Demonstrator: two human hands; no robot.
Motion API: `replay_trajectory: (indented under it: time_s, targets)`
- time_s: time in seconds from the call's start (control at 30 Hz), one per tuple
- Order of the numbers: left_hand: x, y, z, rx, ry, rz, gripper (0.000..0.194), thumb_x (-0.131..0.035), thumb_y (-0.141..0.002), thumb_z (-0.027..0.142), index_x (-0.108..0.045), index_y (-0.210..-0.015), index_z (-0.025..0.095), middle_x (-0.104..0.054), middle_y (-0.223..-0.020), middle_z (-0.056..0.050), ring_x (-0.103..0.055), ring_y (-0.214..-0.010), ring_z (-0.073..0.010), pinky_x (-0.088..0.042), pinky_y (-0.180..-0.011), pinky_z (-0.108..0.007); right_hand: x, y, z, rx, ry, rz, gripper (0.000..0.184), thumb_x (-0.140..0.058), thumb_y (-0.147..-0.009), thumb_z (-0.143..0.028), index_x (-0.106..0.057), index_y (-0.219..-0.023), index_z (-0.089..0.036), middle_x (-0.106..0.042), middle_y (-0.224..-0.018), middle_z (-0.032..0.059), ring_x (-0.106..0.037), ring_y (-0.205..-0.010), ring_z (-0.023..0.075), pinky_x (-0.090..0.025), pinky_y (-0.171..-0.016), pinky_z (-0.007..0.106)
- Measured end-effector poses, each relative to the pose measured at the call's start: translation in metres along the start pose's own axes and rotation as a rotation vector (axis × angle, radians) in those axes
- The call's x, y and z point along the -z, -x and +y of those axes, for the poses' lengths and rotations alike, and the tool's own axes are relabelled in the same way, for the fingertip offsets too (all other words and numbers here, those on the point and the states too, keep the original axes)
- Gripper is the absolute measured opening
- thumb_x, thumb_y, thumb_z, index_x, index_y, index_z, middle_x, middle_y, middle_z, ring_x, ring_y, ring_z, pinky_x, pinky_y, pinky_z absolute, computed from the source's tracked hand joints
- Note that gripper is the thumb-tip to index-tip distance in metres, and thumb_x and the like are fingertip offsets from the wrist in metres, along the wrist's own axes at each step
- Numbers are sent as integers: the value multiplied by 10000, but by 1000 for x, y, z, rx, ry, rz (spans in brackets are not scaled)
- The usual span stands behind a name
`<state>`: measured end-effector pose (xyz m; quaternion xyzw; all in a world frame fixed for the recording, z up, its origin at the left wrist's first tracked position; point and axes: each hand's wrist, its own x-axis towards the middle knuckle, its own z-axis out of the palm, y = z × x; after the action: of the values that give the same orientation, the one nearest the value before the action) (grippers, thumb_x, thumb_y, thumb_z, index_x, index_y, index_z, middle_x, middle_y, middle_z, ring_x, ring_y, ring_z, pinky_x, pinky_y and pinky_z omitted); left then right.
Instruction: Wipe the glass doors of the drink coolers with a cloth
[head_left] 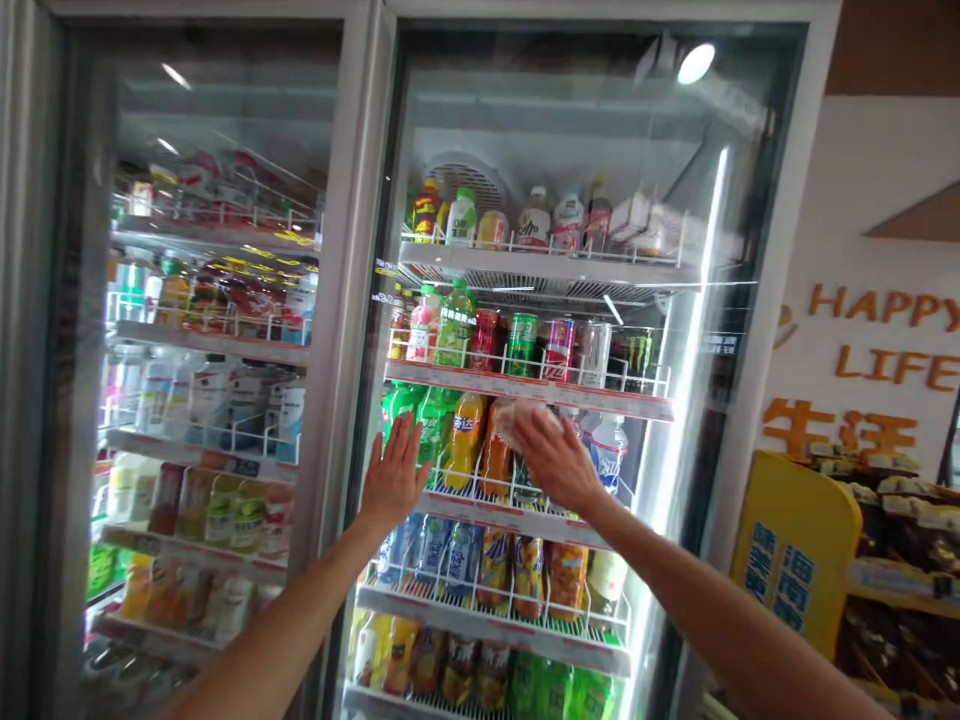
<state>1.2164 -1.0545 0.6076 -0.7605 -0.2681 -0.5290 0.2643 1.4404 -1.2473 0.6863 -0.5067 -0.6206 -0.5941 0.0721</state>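
Observation:
I face a glass-door drinks fridge [750,330]. My left hand [394,475] lies flat on the glass of its right door, fingers spread, holding nothing. It sits near the door's left edge, level with the green and orange bottles [463,435]. My right hand [553,462] presses a whitish cloth [516,416] against the same glass, a little to the right and slightly higher. The cloth is bunched under the fingertips and partly hidden by them. Behind the glass, shelves carry rows of bottles and cans [521,345].
A second fridge door [210,330] stands to the left, with a grey frame post [341,300] between the two. At the right are a yellow sign [795,545], wooden shelves with goods [900,560] and a wall with orange letters [885,335].

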Motion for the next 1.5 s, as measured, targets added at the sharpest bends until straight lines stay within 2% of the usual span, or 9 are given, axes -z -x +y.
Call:
replay_trajectory:
  time_s: [0.17, 0.37, 0.63, 0.73, 0.93, 1.07, 1.27, 1.37, 1.5]
  targets:
    - [-2, 25, -22, -121, -1, -39, 619, -395, -892, 344, -167, -1435, 152, -276, -1469, -124, -221, -1374, -257, -226, -1100, -477, -9, 18, -36, 251, -27, -38, 577, -426, -849, -244, -284, -1407, -203, -302, -1477, -1, -64, -1409, 168, -43, -1163, 438]
    - [-5, 35, -40, -191, 24, -47, 611, -408, -888, 311, -174, -1430, 155, -307, -1457, -118, -202, -1380, -240, -230, -1100, -475, -2, -85, 8, -415, 36, 26, 633, -360, -873, -218, -113, -1455, -237, -216, -1508, 28, -75, -1407, 253, -60, -1129, 557]
    - [-6, 69, -61, -238, 82, -120, 592, -403, -876, 295, -219, -1426, 177, -305, -1458, -95, -250, -1366, -241, -214, -1109, -467, -37, 13, -136, 277, -224, -220, 688, -430, -803, -139, -176, -1439, -196, -290, -1481, -6, -158, -1392, 144, -225, -1136, 395]
    - [-4, 80, -68, -262, 95, -100, 595, -397, -872, 291, -215, -1427, 177, -323, -1450, -87, -288, -1351, -237, -214, -1109, -460, -26, -4, -110, 209, -166, -213, 685, -430, -812, -141, -169, -1439, -228, -290, -1481, -14, -156, -1393, 148, -183, -1146, 423]
    - [-2, 95, -66, -263, 62, -103, 532, -388, -871, 298, -332, -1382, 161, -343, -1441, -92, -311, -1340, -245, -260, -1083, -447, -13, -136, -51, -358, 3, -57, 651, -362, -870, -187, -88, -1459, -225, -217, -1508, 30, -81, -1407, 248, -71, -1135, 552]
    - [3, 123, -69, -302, 28, -112, 506, -401, -853, 272, -398, -1341, 140, -357, -1436, -97, -335, -1328, -243, -257, -1080, -440, -38, -157, -114, -134, -90, -115, 653, -370, -855, -165, -120, -1454, -237, -197, -1513, -6, -66, -1410, 227, -111, -1146, 516]
    - [32, 171, -102, -369, 12, -146, 509, -414, -828, 260, -417, -1330, 174, -376, -1431, -65, -352, -1320, -209, -214, -1108, -397, -69, -62, -225, 362, -279, -199, 637, -381, -826, -160, -195, -1435, -160, -253, -1495, -6, -145, -1395, 133, -218, -1141, 369]
    - [47, 176, -119, -344, -12, -142, 517, -395, -838, 264, -391, -1348, 179, -379, -1430, -58, -344, -1325, -192, -222, -1111, -383, -67, -69, -211, 379, -283, -148, 665, -399, -794, -127, -219, -1430, -203, -292, -1480, -22, -149, -1393, 120, -183, -1154, 366]
    - [57, 167, -128, -274, -48, -133, 529, -386, -856, 301, -359, -1368, 171, -394, -1419, -78, -372, -1309, -206, -221, -1114, -402, -51, -159, -152, -70, -186, -42, 650, -383, -815, -115, -214, -1433, -230, -277, -1485, 28, -151, -1397, 224, -92, -1139, 531]
